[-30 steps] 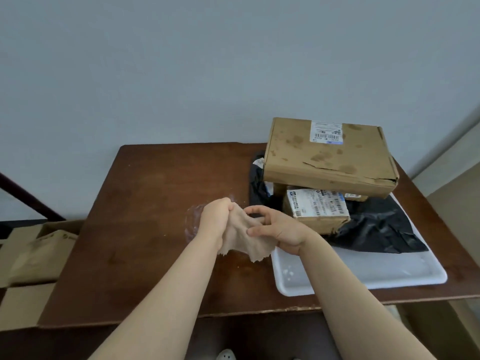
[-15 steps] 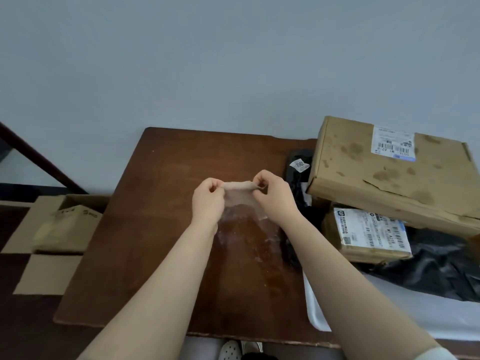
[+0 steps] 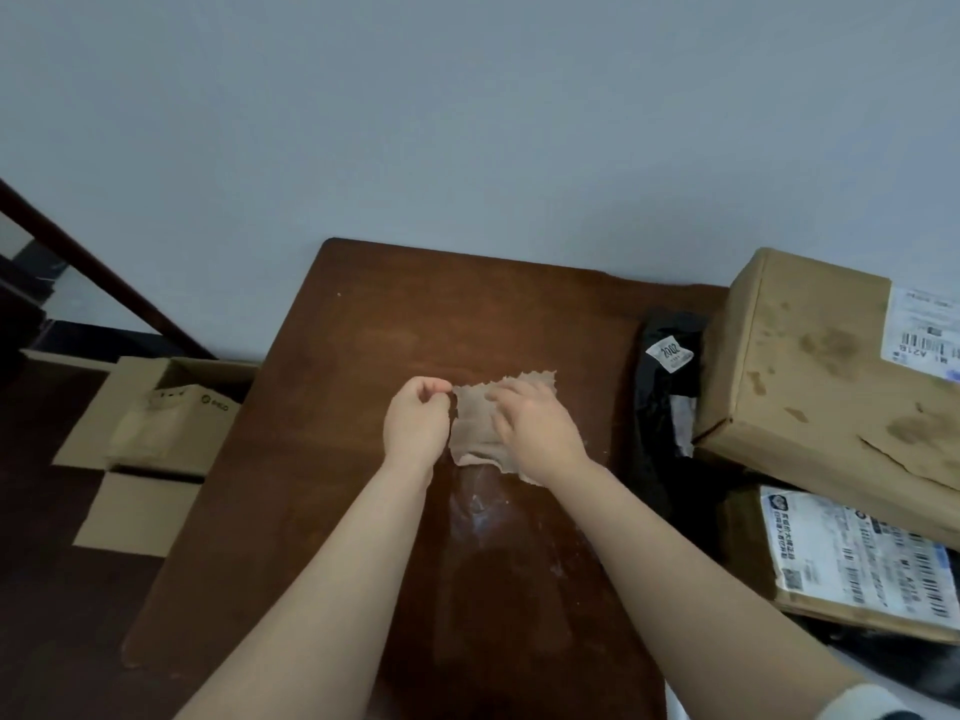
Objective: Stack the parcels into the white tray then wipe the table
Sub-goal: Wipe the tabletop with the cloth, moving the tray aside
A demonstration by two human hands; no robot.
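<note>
Over the dark wooden surface, our left hand pinches the left corner of a beige cloth with zigzag edges, while our right hand grasps its middle with bent fingers, near the surface's centre. At the right, apart from the hands, a stained cardboard box lies atop a labelled parcel beside a black poly bag. An open carton stands on the floor at left.

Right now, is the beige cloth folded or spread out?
Spread out. The beige cloth shows as one open sheet, jagged far edge visible; the left hand pinches a corner, the right hand lies over it.
</note>
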